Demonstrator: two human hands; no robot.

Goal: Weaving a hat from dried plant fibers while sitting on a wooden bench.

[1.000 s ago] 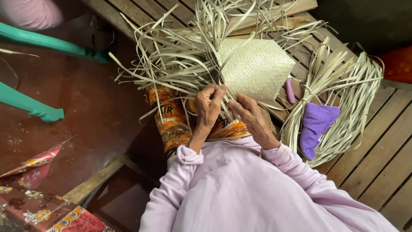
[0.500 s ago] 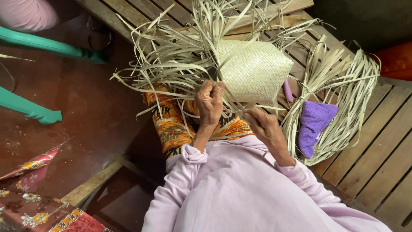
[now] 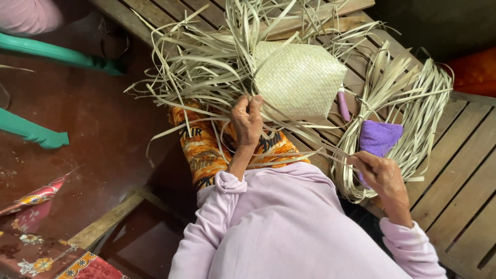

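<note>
Palm-leaf strip (image 3: 310, 140) runs from the woven mat (image 3: 297, 77), pinched by left hand (image 3: 247, 120), lower right to the gripping right hand (image 3: 382, 175).

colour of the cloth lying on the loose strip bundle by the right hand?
Purple. The cloth lies on the coiled pale strips, just above the right hand; head view.

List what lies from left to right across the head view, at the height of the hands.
Teal chair leg → orange patterned cloth → left hand gripping strips → woven panel → right hand pulling one strip → purple cloth → bundle of loose strips.
</note>
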